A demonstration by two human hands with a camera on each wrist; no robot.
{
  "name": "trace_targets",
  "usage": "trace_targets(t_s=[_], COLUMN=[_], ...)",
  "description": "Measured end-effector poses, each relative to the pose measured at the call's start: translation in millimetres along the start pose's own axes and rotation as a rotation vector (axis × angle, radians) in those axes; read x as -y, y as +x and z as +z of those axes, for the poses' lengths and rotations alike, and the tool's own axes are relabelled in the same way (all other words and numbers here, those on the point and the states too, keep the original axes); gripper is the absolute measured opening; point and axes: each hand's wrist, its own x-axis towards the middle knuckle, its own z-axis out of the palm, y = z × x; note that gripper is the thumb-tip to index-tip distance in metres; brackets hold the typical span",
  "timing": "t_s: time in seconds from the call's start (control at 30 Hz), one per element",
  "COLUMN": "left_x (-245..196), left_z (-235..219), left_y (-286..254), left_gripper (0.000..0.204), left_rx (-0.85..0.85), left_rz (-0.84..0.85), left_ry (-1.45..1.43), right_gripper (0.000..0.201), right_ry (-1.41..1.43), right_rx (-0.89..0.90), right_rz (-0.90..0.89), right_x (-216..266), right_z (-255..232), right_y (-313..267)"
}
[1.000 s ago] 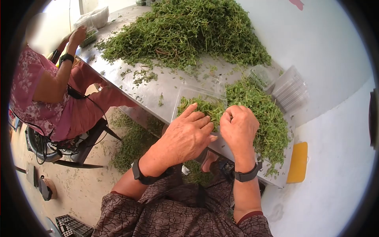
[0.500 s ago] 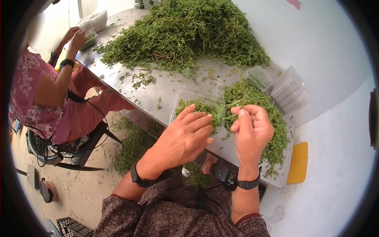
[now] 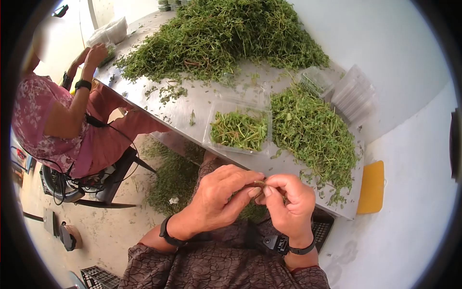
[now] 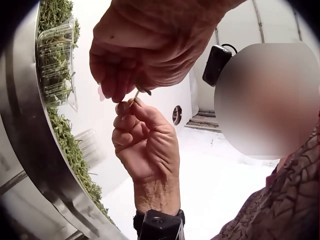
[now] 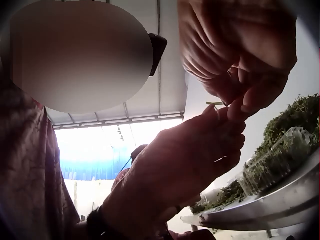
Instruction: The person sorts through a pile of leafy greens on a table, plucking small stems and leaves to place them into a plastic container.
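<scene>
In front of the table edge, my left hand and right hand meet fingertip to fingertip. Both pinch one short green stem, mostly hidden by the fingers in the head view. Beyond them, a clear plastic clamshell box lies with its lid folded back, holding cut green sprigs. To its right a small pile of leafy greens spreads on the metal table.
A large heap of greens fills the far side. At right stand stacked clear boxes and a yellow board by the wall. Another person sits at left, hands at a box. More greens lie on the floor.
My left hand has left the box and come back toward my body. My right hand has drawn back from the pile with a stem, and the two hands now meet, uncovering the box.
</scene>
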Motion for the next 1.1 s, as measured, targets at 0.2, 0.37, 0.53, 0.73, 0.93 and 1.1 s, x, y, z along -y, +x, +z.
trace_targets(t_s=[0.2,0.37,0.53,0.73,0.93,1.1], left_x=[5,-1,1,-6,-5,-1], left_z=[18,20,18,6,18,24], left_y=[-9,-7,-10,-7,-6,-9], left_gripper=[0.019,0.018,0.016,0.01,0.023,0.027], left_rx=[0.034,0.157,0.308,0.46,0.139,0.177], left_rz=[-0.073,-0.058,-0.085,-0.369,-0.643,-0.723], left_ry=[-0.018,0.16,0.108,-0.311,-0.755,-0.778], right_gripper=[0.012,0.022,0.018,0.01,0.011,0.009], right_ry=[-0.087,-0.331,-0.606,-0.299,0.166,0.125], right_rx=[0.002,0.029,-0.022,-0.21,-0.088,-0.063], right_rz=[-0.033,-0.223,-0.259,0.052,0.202,0.19], right_x=[-9,-14,-17,-10,0,1], right_z=[-1,-7,-17,-25,-14,-10], right_y=[-10,-11,-13,-15,-18,-23])
